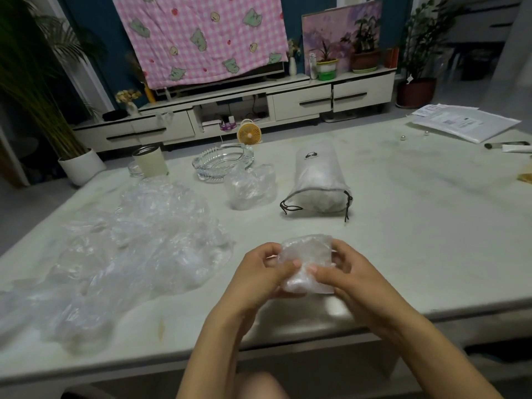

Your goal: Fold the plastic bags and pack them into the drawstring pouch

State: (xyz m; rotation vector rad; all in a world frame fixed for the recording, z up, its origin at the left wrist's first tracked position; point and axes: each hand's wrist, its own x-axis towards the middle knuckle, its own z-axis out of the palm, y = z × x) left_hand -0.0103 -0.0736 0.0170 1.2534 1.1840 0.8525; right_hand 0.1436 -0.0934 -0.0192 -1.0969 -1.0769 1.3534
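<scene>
A small folded clear plastic bag (305,254) is held just above the near edge of the table. My left hand (263,272) grips its left side and my right hand (342,273) grips its right side, thumbs pressing on its front. The translucent drawstring pouch (316,181) lies on its side in the middle of the table, stuffed, its black cord at the open near end. A loose heap of clear plastic bags (138,246) spreads over the left of the table. One crumpled bag (250,187) sits apart, left of the pouch.
A glass ashtray (223,162) and a cream cup (149,161) stand behind the bags, with a small yellow fan (249,135) beyond. Papers (466,125) lie at the far right corner. The pale table (417,226) edge runs close below my hands.
</scene>
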